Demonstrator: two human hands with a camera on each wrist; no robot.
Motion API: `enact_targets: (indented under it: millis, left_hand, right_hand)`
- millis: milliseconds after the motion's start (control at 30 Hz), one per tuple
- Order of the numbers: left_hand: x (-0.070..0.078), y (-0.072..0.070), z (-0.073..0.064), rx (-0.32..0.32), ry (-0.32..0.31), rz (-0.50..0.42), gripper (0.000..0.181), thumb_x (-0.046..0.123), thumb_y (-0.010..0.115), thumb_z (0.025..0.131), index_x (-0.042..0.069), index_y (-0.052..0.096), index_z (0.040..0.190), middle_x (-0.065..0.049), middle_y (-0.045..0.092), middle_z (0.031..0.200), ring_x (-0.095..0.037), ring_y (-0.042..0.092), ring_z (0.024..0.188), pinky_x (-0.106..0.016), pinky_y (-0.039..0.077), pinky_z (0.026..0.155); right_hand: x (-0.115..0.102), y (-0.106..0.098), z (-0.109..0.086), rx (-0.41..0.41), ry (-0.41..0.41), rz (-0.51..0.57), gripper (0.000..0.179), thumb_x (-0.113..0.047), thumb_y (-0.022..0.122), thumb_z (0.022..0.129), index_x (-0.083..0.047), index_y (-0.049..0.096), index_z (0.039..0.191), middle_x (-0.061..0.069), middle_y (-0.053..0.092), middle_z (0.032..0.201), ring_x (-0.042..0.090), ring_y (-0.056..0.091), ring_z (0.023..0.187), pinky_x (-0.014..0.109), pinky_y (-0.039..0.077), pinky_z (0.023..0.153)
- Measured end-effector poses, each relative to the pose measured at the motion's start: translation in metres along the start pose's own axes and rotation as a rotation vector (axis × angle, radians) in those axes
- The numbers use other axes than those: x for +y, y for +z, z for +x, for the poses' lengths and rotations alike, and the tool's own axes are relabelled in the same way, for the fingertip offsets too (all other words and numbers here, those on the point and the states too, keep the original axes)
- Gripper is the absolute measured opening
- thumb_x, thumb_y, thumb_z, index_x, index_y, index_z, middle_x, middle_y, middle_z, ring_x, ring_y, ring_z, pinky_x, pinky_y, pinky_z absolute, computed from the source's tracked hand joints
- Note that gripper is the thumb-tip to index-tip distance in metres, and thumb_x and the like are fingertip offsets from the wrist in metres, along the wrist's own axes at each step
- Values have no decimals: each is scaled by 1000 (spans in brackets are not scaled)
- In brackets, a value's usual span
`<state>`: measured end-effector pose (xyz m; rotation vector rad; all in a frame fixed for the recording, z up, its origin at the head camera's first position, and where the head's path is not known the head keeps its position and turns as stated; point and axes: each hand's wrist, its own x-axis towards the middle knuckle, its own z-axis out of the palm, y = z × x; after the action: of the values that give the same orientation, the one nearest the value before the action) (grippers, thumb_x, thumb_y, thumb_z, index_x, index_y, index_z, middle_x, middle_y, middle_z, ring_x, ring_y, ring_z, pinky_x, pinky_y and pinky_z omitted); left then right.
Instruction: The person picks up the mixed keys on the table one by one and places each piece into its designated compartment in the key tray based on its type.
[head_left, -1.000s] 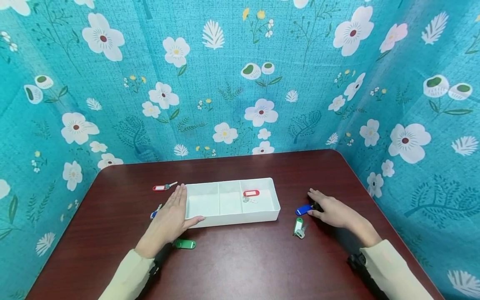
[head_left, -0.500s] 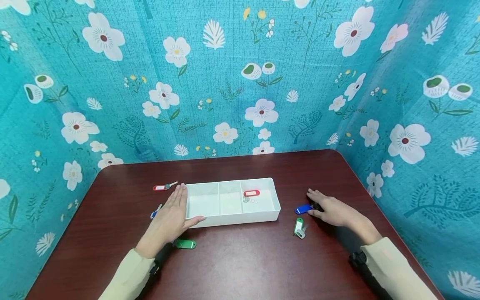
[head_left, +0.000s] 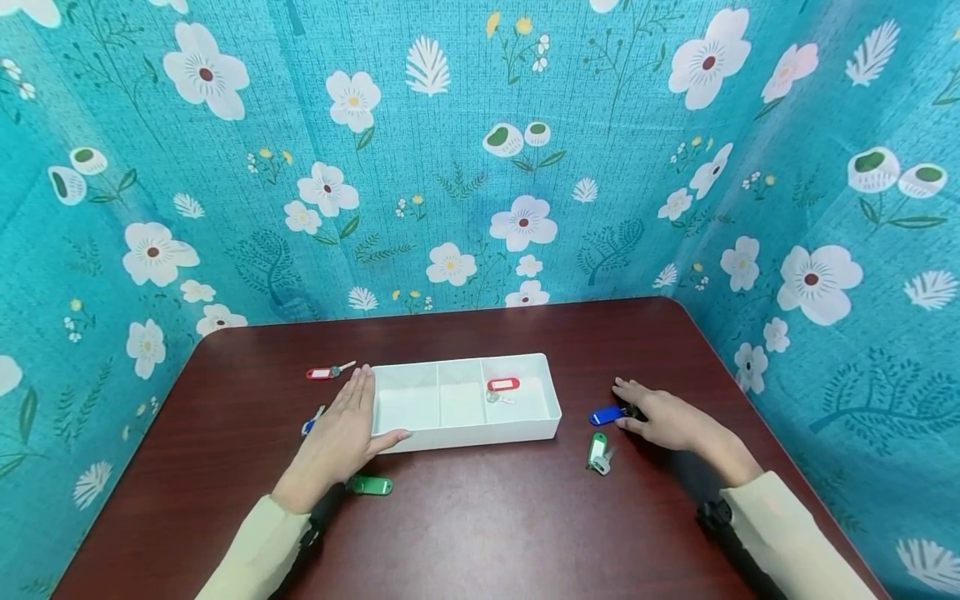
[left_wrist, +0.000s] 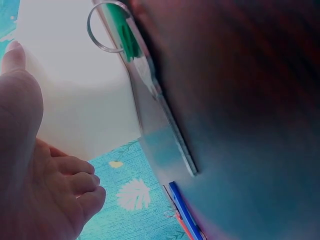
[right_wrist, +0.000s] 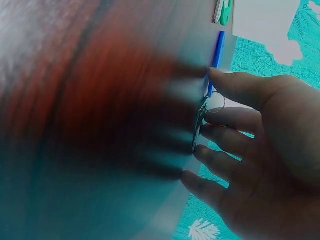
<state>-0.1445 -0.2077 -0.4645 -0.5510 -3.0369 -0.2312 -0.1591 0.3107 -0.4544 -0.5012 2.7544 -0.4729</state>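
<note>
A white tray [head_left: 480,435] with three compartments stands mid-table; a key with a red tag [head_left: 503,384] lies in its right compartment. My left hand [head_left: 333,442] lies at the tray's left end, fingers straight and together, thumb along the front wall. In the head view my right hand [head_left: 667,423] is over a key with a blue tag [head_left: 606,416]. From the right wrist, its thumb touches the blue tag [right_wrist: 218,50] and its spread fingertips reach the table around the key [right_wrist: 198,125]. In front of that tag lies a key with a green tag [head_left: 597,450].
Left of the tray lies a red-tagged key [head_left: 324,373], and a blue-tagged key [head_left: 310,425] is partly behind the left hand. Another green tag [head_left: 371,485] shows by the left wrist; its key [left_wrist: 170,125] appears in the left wrist view. A flowered curtain [head_left: 465,167] borders the table.
Almost nothing differs. Both hands stay in place, and the keys and tray have not moved; the head view shifts very slightly.
</note>
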Motion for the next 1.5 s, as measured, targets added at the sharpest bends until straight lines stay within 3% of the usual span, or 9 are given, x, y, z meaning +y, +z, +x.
enact_targets:
  millis: [500, 967, 1500]
  left_hand:
    - [2, -1, 0, 21, -1, -11, 115, 75, 57, 94, -9, 21, 163, -29, 25, 171, -47, 28, 159, -56, 36, 125]
    - [4, -1, -4, 2, -19, -20, 115, 74, 58, 94, -9, 20, 164, -28, 23, 172, -46, 26, 161, -55, 36, 126]
    - [7, 0, -5, -7, -24, -14, 114, 75, 57, 94, -8, 20, 164, -28, 23, 172, -45, 25, 161, -55, 35, 126]
  right_hand:
    - [4, -2, 0, 38, -70, -53, 56, -17, 70, 101, 6, 54, 149, 30, 51, 156, 53, 47, 145, 64, 47, 112]
    - [6, -2, 0, 114, -105, -78, 37, -11, 72, 98, 3, 69, 133, 27, 67, 139, 42, 69, 123, 54, 61, 97]
    - [3, -3, -2, 163, -118, -96, 27, -7, 75, 95, 1, 77, 120, 25, 71, 133, 41, 72, 119, 49, 63, 90]
